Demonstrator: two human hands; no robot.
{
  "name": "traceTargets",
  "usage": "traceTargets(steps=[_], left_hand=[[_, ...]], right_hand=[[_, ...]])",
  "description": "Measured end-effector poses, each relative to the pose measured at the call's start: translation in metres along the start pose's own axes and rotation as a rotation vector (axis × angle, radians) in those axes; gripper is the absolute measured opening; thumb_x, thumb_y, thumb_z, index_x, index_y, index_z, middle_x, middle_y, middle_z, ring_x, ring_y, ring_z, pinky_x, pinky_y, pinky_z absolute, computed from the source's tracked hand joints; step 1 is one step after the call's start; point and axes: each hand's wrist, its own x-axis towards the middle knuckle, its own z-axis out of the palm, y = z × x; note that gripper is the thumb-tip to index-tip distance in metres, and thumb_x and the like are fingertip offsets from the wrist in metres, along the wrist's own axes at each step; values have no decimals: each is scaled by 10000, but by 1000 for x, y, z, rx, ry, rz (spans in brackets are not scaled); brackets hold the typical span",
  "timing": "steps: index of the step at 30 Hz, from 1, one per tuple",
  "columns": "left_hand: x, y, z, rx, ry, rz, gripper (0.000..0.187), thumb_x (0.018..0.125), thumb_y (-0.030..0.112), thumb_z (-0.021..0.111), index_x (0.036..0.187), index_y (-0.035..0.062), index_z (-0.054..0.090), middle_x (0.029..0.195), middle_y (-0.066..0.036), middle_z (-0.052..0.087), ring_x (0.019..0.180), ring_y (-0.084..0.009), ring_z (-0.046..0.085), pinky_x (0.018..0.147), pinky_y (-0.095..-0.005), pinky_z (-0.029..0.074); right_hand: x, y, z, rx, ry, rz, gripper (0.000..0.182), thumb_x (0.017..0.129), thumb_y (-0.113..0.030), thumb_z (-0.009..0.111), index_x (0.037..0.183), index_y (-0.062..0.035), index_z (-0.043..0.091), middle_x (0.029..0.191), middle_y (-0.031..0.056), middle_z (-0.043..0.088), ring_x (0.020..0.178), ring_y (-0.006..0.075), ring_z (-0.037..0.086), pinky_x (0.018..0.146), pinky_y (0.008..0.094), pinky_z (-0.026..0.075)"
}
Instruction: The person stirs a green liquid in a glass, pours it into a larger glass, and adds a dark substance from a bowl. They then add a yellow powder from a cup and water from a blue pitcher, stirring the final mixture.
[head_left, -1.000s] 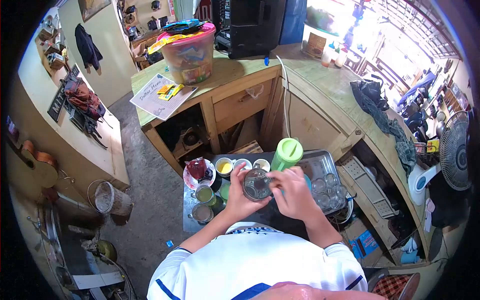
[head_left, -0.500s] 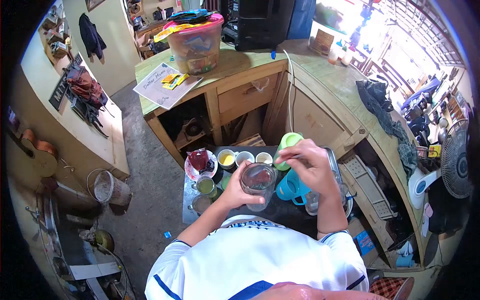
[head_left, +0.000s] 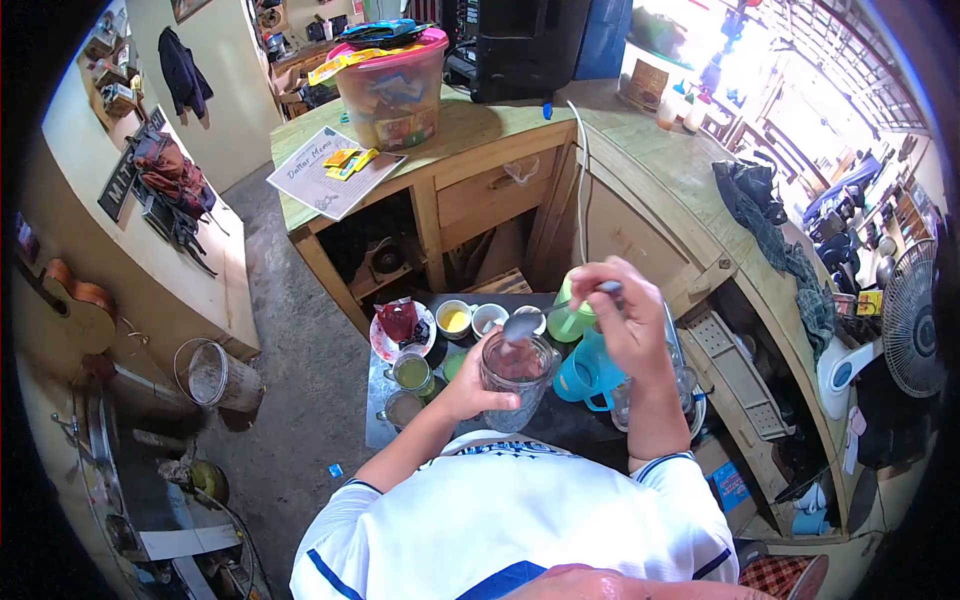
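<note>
My left hand (head_left: 472, 388) is wrapped round a clear glass jar (head_left: 517, 408), held upright with its mouth facing me. My right hand (head_left: 630, 322) pinches the handle of a metal spoon (head_left: 521, 325), whose bowl is over the jar's far rim. What the spoon carries is hard to make out. Just beyond the jar stand a cup with yellow contents (head_left: 454, 319) and a white cup (head_left: 487, 319); another is partly hidden by the spoon. Below my right hand are a light green container (head_left: 571, 322) and a blue pitcher (head_left: 574, 380).
Glass mugs, one with green liquid (head_left: 412, 375) and one greyish (head_left: 403, 408), stand left of my left hand. A plate (head_left: 378, 342) holds a dark red packet (head_left: 397, 320). Behind is a wooden counter (head_left: 480, 150) with a pink-lidded tub (head_left: 392, 100). A fan (head_left: 908, 315) stands right.
My right hand has turned and brought the spoon from beside the green container to over the jar's mouth. My left hand keeps hold of the jar in nearly the same place.
</note>
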Motion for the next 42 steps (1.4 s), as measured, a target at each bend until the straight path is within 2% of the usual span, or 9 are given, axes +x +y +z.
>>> traceTargets(steps=[4,8,12,17,23,25,30,35,42], left_hand=[[2,6,3,252,15,79,901,603,214,899,1300,1,369,1218,-105,527,1116,-177,544,994,-340,417],[2,2,7,332,38,63,804,601,228,896,1213,17,419,1184,-98,551,1080,-177,565,980,-338,430],[4,14,14,622,85,105,765,580,273,901,1137,25,438,1102,-108,592,1019,-192,602,922,-337,465],[6,7,12,888,173,164,777,559,317,903,1108,25,439,1053,-140,613,981,-223,628,865,-342,491],[6,14,14,1040,214,228,794,547,350,905,1122,25,463,1048,-161,615,956,-280,635,850,-353,502],[7,10,11,1068,262,308,805,543,353,905,1134,20,472,1054,-159,617,959,-302,630,858,-376,501],[11,19,3,1184,229,445,849,527,311,929,1181,36,462,1117,-149,606,1039,-264,607,901,-372,478],[16,32,-2,1278,193,832,882,564,290,916,1256,126,393,1163,-139,598,1078,-298,605,981,-501,397],[19,44,-2,1305,226,1076,815,660,382,856,1268,152,364,1180,-141,595,1080,-310,612,1030,-557,328]], right_hand=[[-6,-10,16,-276,-281,1,185,895,-95,555,1051,-42,639,790,70,643,719,211,598,744,354,439],[-7,-14,-5,-358,-36,-78,261,901,-92,530,1153,-45,580,776,78,641,827,280,574,803,375,407],[-15,-9,15,-408,-297,-17,224,897,-96,541,1101,-35,609,754,89,622,749,291,581,767,369,417],[-16,-15,-8,-510,-64,3,241,890,-101,548,1111,-6,557,852,130,628,860,303,579,810,422,421],[-39,4,15,-360,-170,118,126,918,-120,527,985,-17,556,772,114,584,802,304,556,765,407,431],[-34,-7,3,-199,68,200,108,916,-105,520,958,-8,545,751,116,564,778,301,554,727,402,438],[-37,-12,20,-330,-198,76,57,881,-17,530,932,8,532,877,124,582,781,312,547,743,416,440],[-42,-50,-3,-110,7,104,157,840,-18,590,992,-7,629,788,100,622,721,308,591,653,366,472],[-49,-50,-6,-77,-207,5,214,825,-77,650,1027,-18,690,662,114,614,597,256,596,568,316,455]])
